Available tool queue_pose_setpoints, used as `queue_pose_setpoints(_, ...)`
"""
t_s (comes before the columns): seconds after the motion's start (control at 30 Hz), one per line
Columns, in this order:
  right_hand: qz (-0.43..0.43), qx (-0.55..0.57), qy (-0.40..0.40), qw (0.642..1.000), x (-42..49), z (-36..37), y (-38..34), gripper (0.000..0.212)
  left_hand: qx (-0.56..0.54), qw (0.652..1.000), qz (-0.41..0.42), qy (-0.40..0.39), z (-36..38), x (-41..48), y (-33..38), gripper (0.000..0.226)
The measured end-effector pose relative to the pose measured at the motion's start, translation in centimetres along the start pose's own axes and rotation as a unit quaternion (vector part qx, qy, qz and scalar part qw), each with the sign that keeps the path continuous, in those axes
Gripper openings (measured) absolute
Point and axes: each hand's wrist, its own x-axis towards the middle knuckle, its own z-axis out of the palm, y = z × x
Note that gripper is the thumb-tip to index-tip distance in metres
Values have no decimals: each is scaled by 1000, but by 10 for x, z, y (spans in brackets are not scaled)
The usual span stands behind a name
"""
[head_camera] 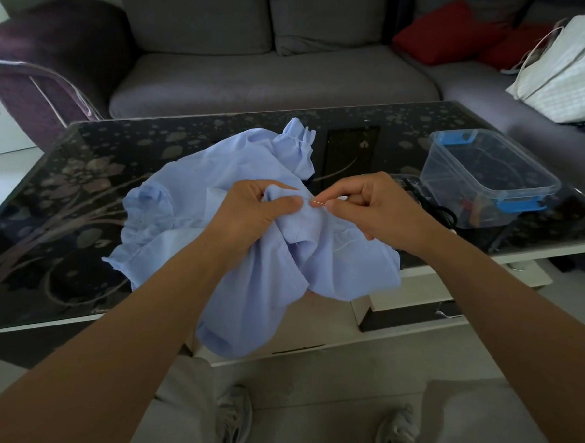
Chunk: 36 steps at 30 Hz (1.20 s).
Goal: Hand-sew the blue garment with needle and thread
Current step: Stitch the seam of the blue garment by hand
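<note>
A light blue garment [197, 196] with ruffled cuffs lies bunched on the dark glass table [84, 163], and part of it hangs over the near edge. My left hand [254, 212] pinches a fold of the fabric between thumb and fingers. Just to its right, my right hand [373, 205] pinches a thin silver needle [317, 203], whose tip sits in the fold beside my left thumb. A faint white thread [342, 246] trails over the cloth below my right hand.
A clear plastic box [490, 170] with blue clips stands at the table's right, with black scissors [444, 212] beside it. A grey sofa [275, 74] with red cushions [440, 29] and a white bag [570, 70] lies behind the table. My knees and shoes show below.
</note>
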Motion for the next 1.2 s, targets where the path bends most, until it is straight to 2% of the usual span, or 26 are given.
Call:
queue_pose_setpoints(0.07, 23, -7, -23, 999, 1, -1, 1, 30, 40, 999, 27, 3, 1, -2, 3, 17)
queue_pose_setpoints(0.17, 40, -11, -79, 996, 0, 1, 0, 44, 70, 997, 40, 1, 2, -3, 2, 21)
queue_pose_setpoints(0.27, 41, -13, -107, 993, -1, 2, 0, 34, 98, 995, 34, -2, 4, -3, 1, 25)
queue_pose_setpoints(0.33, 52, -13, -104, 993, -1, 3, 1, 24, 116, 993, 36, 3, 5, -1, -2, 34)
queue_pose_setpoints(0.43, 57, -18, -93, 994, -2, 5, 1, 13, 142, 988, 59, 19, 4, 0, -3, 33)
queue_pose_setpoints(0.57, 50, -29, -76, 995, -2, 8, 0, 7, 160, 984, 73, 32, 5, 2, -3, 33)
queue_pose_setpoints(0.67, 43, -29, -70, 996, -2, 10, -2, 15, 167, 983, 76, 18, 5, 1, -2, 21)
queue_pose_setpoints(0.9, 46, 9, -55, 997, -2, 4, -2, 9, 102, 993, 56, 25, 0, -2, 2, 31)
queue_pose_setpoints(1.2, 40, 63, -69, 995, -3, -3, -2, 15, 11, 999, -18, -29, -2, 0, 2, 26)
